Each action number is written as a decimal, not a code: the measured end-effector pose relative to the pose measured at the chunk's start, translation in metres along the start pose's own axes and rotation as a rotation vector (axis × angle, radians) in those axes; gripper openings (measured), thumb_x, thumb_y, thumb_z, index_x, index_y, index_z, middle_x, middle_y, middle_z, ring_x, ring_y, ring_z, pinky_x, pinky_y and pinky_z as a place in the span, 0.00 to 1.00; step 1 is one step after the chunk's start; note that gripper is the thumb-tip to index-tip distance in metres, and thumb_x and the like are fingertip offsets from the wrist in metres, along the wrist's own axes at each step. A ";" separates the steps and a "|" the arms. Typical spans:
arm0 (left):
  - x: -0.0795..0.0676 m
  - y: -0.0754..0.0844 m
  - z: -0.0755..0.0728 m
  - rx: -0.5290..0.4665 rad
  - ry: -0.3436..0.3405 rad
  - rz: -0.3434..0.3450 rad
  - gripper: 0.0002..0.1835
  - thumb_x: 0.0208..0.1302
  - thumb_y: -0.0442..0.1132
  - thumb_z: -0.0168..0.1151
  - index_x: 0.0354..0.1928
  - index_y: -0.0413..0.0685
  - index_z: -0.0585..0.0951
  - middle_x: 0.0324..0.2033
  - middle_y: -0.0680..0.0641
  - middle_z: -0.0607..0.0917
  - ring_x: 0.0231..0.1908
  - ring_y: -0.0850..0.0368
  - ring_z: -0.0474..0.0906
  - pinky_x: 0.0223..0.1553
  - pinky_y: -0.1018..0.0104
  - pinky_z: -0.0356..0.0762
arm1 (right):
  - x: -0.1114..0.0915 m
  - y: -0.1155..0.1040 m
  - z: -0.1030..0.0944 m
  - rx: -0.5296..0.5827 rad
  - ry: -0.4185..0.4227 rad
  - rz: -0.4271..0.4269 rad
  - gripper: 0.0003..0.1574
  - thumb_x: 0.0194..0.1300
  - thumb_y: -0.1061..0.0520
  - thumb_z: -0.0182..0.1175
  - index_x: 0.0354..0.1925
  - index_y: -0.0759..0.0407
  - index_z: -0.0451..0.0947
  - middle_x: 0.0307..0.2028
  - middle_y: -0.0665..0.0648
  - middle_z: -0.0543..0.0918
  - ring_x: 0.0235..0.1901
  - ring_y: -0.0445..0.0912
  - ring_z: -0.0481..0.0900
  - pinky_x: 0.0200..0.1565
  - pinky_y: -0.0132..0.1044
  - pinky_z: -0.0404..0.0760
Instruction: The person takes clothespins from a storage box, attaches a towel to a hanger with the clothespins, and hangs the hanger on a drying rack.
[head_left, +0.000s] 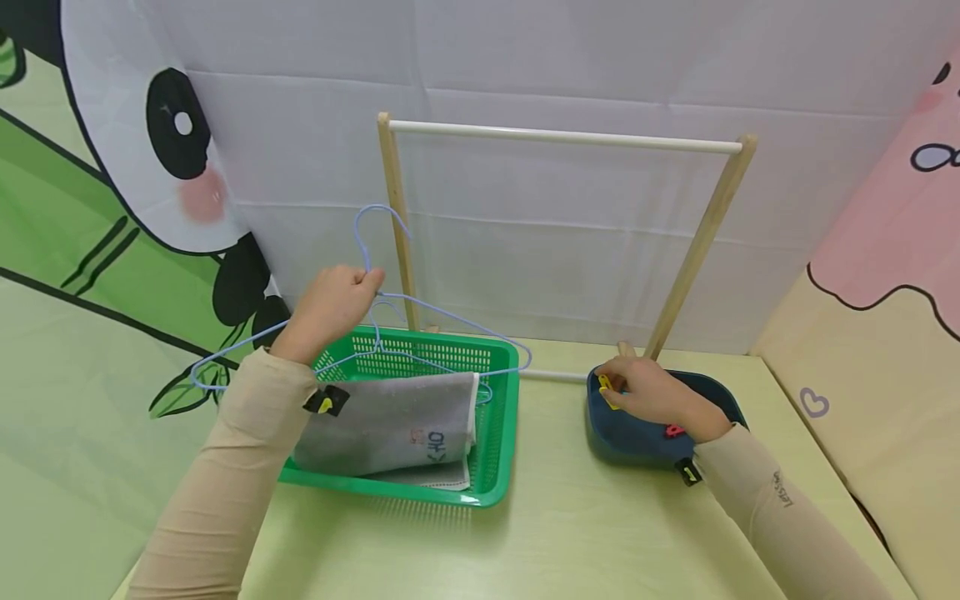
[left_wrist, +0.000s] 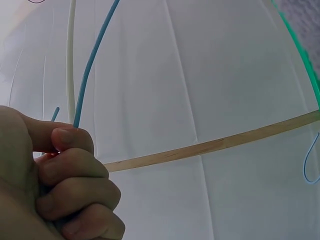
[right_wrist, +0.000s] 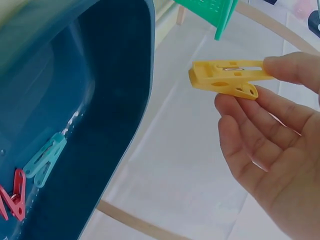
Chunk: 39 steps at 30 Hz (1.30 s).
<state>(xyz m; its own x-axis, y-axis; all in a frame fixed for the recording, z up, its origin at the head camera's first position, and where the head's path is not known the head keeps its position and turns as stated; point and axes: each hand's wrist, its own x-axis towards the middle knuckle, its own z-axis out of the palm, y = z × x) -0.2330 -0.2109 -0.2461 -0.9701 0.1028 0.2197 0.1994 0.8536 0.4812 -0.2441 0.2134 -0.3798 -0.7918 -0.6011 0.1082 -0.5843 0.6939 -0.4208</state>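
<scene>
My left hand point(head_left: 335, 307) grips a light blue wire clothes hanger point(head_left: 450, 315) just below its hook, above the green basket. In the left wrist view the fingers curl round the blue wire point(left_wrist: 89, 70). A yellow clothespin point(right_wrist: 225, 77) is pinched between thumb and fingers of my right hand point(right_wrist: 280, 130), over the rim of the dark blue bin point(head_left: 626, 437). Inside that bin lie a red clothespin point(right_wrist: 19, 195) and a teal clothespin point(right_wrist: 46, 159). Folded grey cloth point(head_left: 375, 425) lies in the green basket point(head_left: 498, 442), with another blue hanger point(head_left: 420, 360) behind it.
A rack with wooden posts point(head_left: 701, 246) and a white crossbar point(head_left: 562, 134) stands behind the basket and bin. Its low white bar point(head_left: 553, 377) runs between them. The pale wooden table point(head_left: 555, 525) is bounded by a white curtain point(head_left: 540, 50) and printed side panels.
</scene>
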 end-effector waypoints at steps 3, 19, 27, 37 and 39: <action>0.001 0.003 -0.002 -0.010 0.002 -0.006 0.29 0.73 0.51 0.39 0.12 0.47 0.61 0.11 0.52 0.60 0.14 0.57 0.54 0.18 0.64 0.54 | 0.001 -0.001 0.002 0.002 0.012 0.001 0.20 0.63 0.61 0.61 0.52 0.68 0.76 0.35 0.50 0.81 0.36 0.44 0.79 0.39 0.41 0.78; 0.001 0.022 -0.020 -0.012 0.037 0.034 0.29 0.73 0.50 0.40 0.12 0.47 0.60 0.10 0.52 0.59 0.15 0.57 0.53 0.18 0.63 0.53 | 0.003 -0.008 0.000 -0.034 0.086 -0.003 0.19 0.64 0.61 0.59 0.52 0.66 0.76 0.36 0.54 0.73 0.35 0.48 0.74 0.37 0.40 0.74; 0.001 0.026 -0.024 -0.021 0.047 0.013 0.29 0.73 0.51 0.41 0.12 0.48 0.61 0.11 0.52 0.59 0.15 0.56 0.54 0.19 0.63 0.53 | 0.004 -0.016 -0.006 -0.035 0.100 0.000 0.20 0.66 0.60 0.58 0.55 0.66 0.74 0.38 0.54 0.76 0.36 0.47 0.74 0.37 0.42 0.74; 0.000 0.021 -0.014 -0.027 -0.035 0.029 0.29 0.74 0.53 0.37 0.14 0.47 0.61 0.11 0.51 0.60 0.14 0.57 0.53 0.19 0.64 0.54 | 0.006 -0.031 -0.009 0.006 0.172 -0.037 0.21 0.65 0.61 0.58 0.56 0.63 0.74 0.43 0.55 0.78 0.37 0.45 0.77 0.35 0.40 0.76; -0.001 0.020 -0.013 -0.015 -0.044 0.017 0.29 0.74 0.54 0.36 0.14 0.47 0.61 0.12 0.51 0.61 0.15 0.56 0.54 0.19 0.63 0.54 | 0.006 -0.033 -0.009 0.005 0.176 -0.040 0.22 0.66 0.60 0.57 0.57 0.62 0.73 0.43 0.54 0.78 0.38 0.44 0.76 0.36 0.40 0.76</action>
<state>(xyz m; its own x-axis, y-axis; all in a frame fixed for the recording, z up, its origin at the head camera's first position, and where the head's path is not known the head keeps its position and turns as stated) -0.2259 -0.2006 -0.2262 -0.9717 0.1396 0.1907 0.2175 0.8438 0.4906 -0.2313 0.1902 -0.3572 -0.7873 -0.5491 0.2806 -0.6152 0.6689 -0.4172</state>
